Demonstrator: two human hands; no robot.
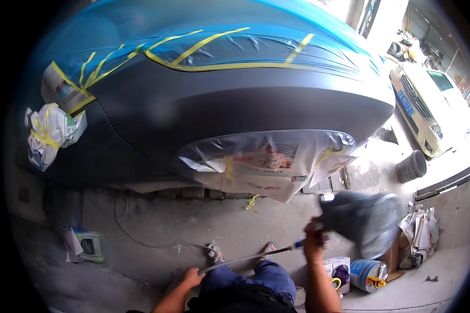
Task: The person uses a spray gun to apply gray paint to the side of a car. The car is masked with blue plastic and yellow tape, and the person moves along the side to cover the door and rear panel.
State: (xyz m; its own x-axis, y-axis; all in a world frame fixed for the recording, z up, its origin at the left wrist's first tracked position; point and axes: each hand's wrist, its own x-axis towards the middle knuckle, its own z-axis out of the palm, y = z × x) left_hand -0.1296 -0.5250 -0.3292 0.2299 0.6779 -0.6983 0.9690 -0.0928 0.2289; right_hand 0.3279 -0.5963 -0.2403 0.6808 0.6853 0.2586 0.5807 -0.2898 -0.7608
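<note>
Right hand (313, 242): closed on a blurred grey tool with a broad cup-like body (357, 221); grip detail unclear. Tool held above the floor (162, 219), toward its right edge, near the dark car (245, 101). Left hand (193, 276): curled round a grey hose (245, 258), running toward a blue fitting (298, 244) beside the right hand.

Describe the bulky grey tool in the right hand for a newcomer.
Start at the dark grey car body part-covered in blue plastic film; below the right half of its paper-covered wheel arch is the right hand. It holds the bulky grey tool, broad at one end. Unlike the dark round bucket and blue cylindrical tin, it's off the floor.
</note>
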